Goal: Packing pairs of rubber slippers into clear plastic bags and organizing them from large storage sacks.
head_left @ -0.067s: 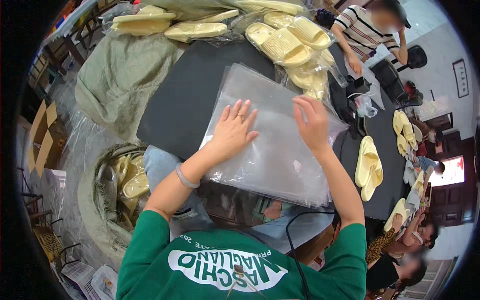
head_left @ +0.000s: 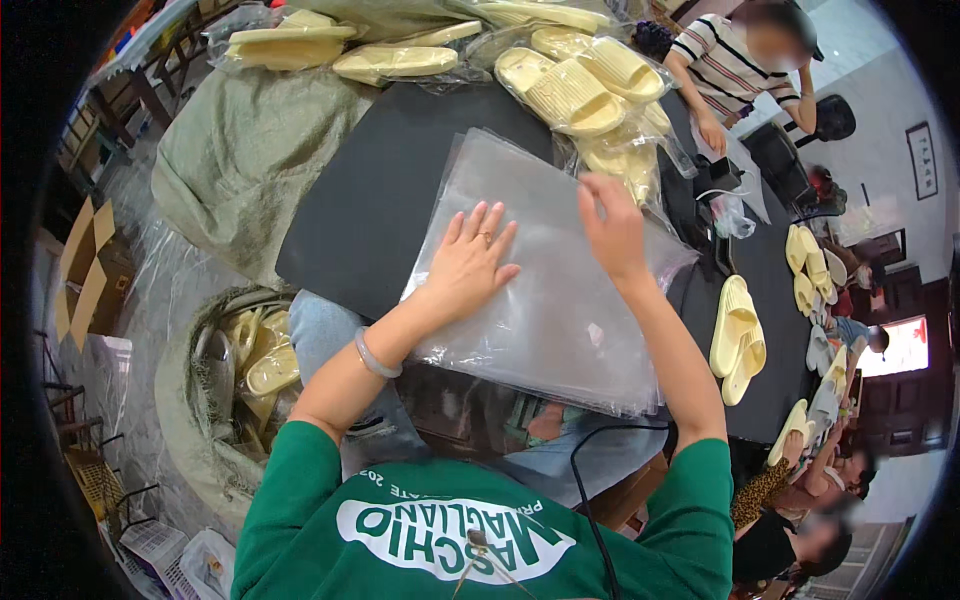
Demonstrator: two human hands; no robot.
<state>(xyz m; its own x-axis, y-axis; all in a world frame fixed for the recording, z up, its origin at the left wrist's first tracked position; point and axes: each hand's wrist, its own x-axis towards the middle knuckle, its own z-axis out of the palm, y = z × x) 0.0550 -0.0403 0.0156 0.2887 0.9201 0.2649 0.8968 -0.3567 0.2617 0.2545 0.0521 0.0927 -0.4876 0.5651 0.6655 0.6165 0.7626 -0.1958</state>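
Observation:
A stack of clear plastic bags point(head_left: 560, 300) lies on the dark tabletop in front of me, its near edge hanging over my lap. My left hand point(head_left: 475, 250) rests flat on the left part of the stack, fingers spread, with a ring on one finger. Over the far right part of the stack is my right hand point(head_left: 612, 230), its fingers loosely bent and the thumb a little apart. I see nothing held in it, though it is slightly blurred. Just beyond that hand lie bagged pale yellow slippers point(head_left: 580, 90).
More bagged slippers point(head_left: 395, 62) lie along the far edge by a green cloth sack point(head_left: 250, 160). An open sack point(head_left: 190, 400) of bagged slippers stands at my left. To the right is a loose yellow pair point(head_left: 738, 340). A person point(head_left: 735, 65) sits across; others are far right.
My right hand has shifted slightly left and away from me over the bags, its fingers a bit more bent. The left hand stays in place.

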